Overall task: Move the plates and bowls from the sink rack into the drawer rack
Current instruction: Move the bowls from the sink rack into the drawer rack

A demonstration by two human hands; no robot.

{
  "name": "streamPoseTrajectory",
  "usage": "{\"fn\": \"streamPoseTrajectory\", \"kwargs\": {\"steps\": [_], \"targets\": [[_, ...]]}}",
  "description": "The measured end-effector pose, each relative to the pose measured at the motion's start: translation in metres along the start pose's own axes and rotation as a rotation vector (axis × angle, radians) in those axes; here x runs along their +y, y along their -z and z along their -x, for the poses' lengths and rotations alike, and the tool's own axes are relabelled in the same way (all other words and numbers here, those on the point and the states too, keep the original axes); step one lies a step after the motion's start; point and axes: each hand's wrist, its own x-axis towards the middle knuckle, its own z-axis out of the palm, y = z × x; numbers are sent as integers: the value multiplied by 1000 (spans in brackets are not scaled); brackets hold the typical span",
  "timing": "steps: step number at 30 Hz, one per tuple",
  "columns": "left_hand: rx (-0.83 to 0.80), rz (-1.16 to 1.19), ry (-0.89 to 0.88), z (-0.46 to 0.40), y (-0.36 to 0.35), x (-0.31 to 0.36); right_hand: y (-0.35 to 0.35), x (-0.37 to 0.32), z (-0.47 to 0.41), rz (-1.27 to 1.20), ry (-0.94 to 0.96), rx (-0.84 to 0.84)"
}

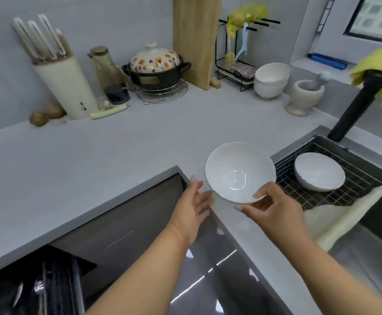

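Both bare forearms reach forward from the lower edge of the view. The right hand (274, 208) is raised, thumb on top and fingers curled beneath, pinching the near rim of a white bowl (239, 170). The left hand (193, 204) is beside it, fingers straight and relaxed, holding nothing

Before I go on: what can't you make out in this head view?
- Drawer rack: cut by the bottom-left edge, dark; contents unreadable.
- Sink rack: near end covered by a cloth.
- Right hand fingers under the held bowl: hidden.
- Knife holder label: too small.
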Motion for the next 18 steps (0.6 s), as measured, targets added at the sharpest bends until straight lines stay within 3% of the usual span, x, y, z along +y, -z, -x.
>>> {"fn": "streamPoseTrajectory", "kwargs": {"steps": [2, 5, 11, 18], "targets": [[5, 171, -18, 22, 24, 7, -21, -17, 17, 53, 120, -81], [55, 235, -23, 59, 65, 14, -51, -41, 43, 82, 199, -199], [248, 345, -10, 137, 143, 10, -103, -91, 98, -100, 287, -408], [387, 506, -118, 223, 230, 0, -174, -149, 160, -378, 155, -610]]}}
